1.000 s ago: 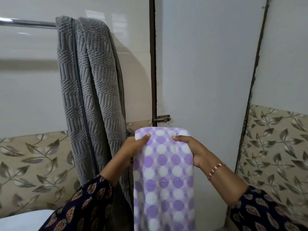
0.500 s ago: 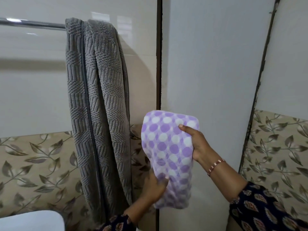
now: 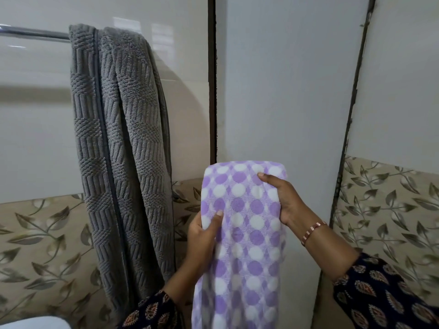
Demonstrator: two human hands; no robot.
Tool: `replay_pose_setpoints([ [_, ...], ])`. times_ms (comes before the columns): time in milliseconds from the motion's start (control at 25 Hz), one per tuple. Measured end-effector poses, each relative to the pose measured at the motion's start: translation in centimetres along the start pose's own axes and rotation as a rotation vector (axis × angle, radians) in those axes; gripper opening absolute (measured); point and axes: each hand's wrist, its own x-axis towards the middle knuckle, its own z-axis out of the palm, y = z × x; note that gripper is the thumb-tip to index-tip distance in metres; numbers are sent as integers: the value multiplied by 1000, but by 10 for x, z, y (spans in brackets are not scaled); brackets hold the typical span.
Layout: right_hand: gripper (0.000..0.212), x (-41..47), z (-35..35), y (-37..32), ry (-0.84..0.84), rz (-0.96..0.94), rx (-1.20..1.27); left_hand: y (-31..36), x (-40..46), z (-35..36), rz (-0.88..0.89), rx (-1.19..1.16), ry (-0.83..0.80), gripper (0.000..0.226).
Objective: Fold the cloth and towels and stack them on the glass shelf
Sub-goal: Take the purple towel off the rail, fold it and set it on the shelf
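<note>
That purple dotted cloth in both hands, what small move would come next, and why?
Probably bring the lower part up for another fold. The purple dotted cloth is doubled over at the top, pinched by the left hand and right hand, yet a long length hangs past the frame's bottom edge.

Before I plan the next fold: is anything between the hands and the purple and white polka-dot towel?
Nothing visible. The left hand and the right hand both grip the purple and white polka-dot towel directly. The grey ribbed towel hangs apart, to the left. No glass shelf is in view.
</note>
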Motion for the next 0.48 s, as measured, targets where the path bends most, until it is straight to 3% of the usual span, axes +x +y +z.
replay_pose_setpoints([
  [120,46,-3,0,-10,-10,-34,-11,-10,-2,-1,2,35,13,16],
  [240,45,-6,1,-23,1,-81,-31,-13,1,-10,89,140,-71,50],
  [480,42,-8,-4,-37,-3,-81,-6,-31,3,-37,-73,565,-532,29],
])
